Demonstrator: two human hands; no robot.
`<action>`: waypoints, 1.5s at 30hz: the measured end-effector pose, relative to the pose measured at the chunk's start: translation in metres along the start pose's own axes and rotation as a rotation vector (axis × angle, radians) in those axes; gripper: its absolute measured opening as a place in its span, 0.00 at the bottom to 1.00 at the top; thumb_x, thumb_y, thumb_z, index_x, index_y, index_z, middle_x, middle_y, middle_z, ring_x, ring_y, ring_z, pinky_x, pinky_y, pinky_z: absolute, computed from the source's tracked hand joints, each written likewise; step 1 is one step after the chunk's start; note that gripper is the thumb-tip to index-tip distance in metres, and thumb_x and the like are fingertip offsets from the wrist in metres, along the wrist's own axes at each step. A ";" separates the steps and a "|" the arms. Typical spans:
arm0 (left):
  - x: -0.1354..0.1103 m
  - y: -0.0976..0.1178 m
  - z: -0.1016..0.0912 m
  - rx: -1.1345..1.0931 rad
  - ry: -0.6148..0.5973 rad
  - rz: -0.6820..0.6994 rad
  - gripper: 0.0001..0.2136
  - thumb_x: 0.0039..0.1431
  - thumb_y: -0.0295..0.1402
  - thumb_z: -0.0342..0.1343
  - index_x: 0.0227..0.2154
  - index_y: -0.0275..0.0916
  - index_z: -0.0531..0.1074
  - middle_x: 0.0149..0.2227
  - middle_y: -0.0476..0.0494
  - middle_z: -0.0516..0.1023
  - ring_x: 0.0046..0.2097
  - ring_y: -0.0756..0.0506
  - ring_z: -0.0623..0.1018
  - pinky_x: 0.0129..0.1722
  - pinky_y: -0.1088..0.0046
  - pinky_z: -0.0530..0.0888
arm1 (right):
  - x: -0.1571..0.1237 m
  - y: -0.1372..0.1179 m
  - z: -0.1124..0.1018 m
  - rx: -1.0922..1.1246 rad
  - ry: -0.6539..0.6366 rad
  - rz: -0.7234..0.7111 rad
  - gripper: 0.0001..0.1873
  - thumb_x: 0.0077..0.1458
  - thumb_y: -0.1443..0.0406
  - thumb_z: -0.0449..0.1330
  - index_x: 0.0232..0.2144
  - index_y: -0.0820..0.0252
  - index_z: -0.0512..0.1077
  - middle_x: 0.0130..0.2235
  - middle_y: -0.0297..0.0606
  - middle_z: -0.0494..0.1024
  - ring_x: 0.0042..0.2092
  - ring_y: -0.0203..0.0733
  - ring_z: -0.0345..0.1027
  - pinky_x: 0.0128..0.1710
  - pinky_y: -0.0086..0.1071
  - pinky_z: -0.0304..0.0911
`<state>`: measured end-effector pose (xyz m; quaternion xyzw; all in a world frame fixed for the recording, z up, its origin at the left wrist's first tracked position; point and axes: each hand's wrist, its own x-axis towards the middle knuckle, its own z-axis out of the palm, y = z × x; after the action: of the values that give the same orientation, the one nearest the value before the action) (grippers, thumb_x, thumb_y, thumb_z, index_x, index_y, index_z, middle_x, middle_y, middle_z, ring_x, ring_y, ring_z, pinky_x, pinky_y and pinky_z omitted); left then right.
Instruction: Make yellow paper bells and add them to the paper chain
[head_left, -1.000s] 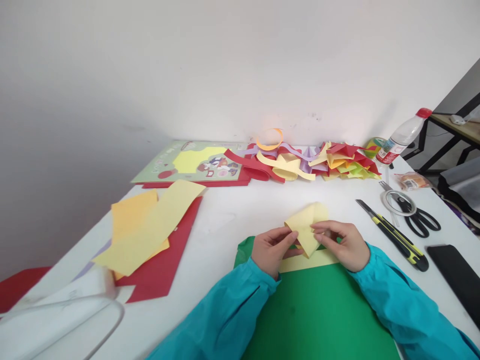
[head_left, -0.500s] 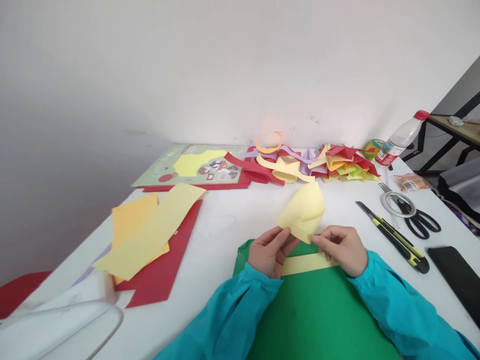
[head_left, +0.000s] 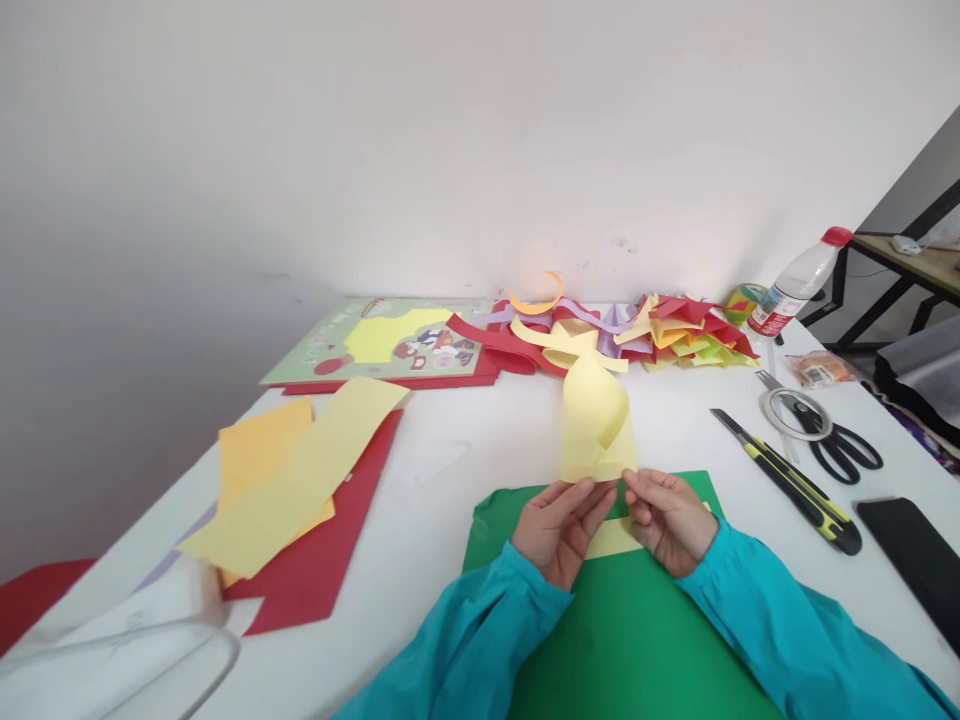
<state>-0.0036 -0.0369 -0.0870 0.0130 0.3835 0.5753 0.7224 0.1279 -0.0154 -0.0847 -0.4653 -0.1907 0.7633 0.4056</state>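
A pale yellow sheet of paper, curled over at its far end, stands up above the front of the table between my hands. My left hand pinches its lower edge from the left, thumb on top. The lower right corner is pinched by my right hand. Under both hands lies a green sheet. Across that sheet runs a pale yellow paper strip, partly covered by my hands.
Right of me lie a yellow-black utility knife, scissors, a tape roll and a black phone-like slab. Folded coloured papers and a bottle stand behind. Loose paper sheets lie left.
The yellow paper has turned from a slanted pose to a more upright one, its curl now facing me. My right hand has come lower and slightly inward.
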 end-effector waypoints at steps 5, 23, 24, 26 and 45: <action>0.002 0.002 -0.001 -0.002 -0.016 -0.034 0.02 0.45 0.22 0.63 0.22 0.29 0.75 0.29 0.37 0.81 0.35 0.45 0.81 0.36 0.76 0.79 | -0.001 0.003 0.002 0.076 0.021 -0.054 0.19 0.30 0.62 0.74 0.15 0.63 0.66 0.16 0.27 0.69 0.15 0.22 0.53 0.11 0.18 0.49; 0.003 0.004 -0.003 -0.067 -0.021 -0.203 0.06 0.57 0.26 0.55 0.25 0.35 0.72 0.25 0.48 0.80 0.30 0.51 0.80 0.20 0.82 0.74 | 0.001 0.011 0.003 0.326 -0.079 0.053 0.18 0.31 0.65 0.74 0.21 0.63 0.67 0.20 0.26 0.70 0.18 0.22 0.57 0.14 0.16 0.51; 0.003 0.003 -0.003 -0.050 -0.037 -0.188 0.05 0.56 0.27 0.55 0.25 0.35 0.72 0.25 0.48 0.80 0.30 0.51 0.80 0.20 0.82 0.74 | 0.001 0.011 0.003 0.333 -0.077 0.056 0.18 0.31 0.66 0.74 0.21 0.63 0.67 0.20 0.26 0.70 0.18 0.23 0.58 0.14 0.16 0.52; 0.003 0.002 -0.003 -0.018 -0.051 -0.159 0.05 0.56 0.27 0.56 0.25 0.35 0.72 0.25 0.48 0.79 0.30 0.50 0.80 0.19 0.82 0.73 | 0.000 0.011 0.003 0.340 -0.077 0.072 0.18 0.32 0.65 0.73 0.22 0.63 0.68 0.21 0.26 0.71 0.19 0.23 0.59 0.15 0.17 0.54; 0.003 0.001 -0.004 -0.123 -0.101 -0.235 0.08 0.62 0.24 0.48 0.30 0.30 0.71 0.25 0.44 0.79 0.26 0.52 0.79 0.18 0.84 0.72 | -0.003 0.011 0.007 0.359 -0.083 0.115 0.20 0.29 0.62 0.74 0.18 0.64 0.66 0.16 0.26 0.69 0.16 0.25 0.56 0.13 0.19 0.54</action>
<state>-0.0068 -0.0355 -0.0912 -0.0474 0.3098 0.5076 0.8026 0.1177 -0.0237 -0.0870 -0.3637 -0.0409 0.8254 0.4298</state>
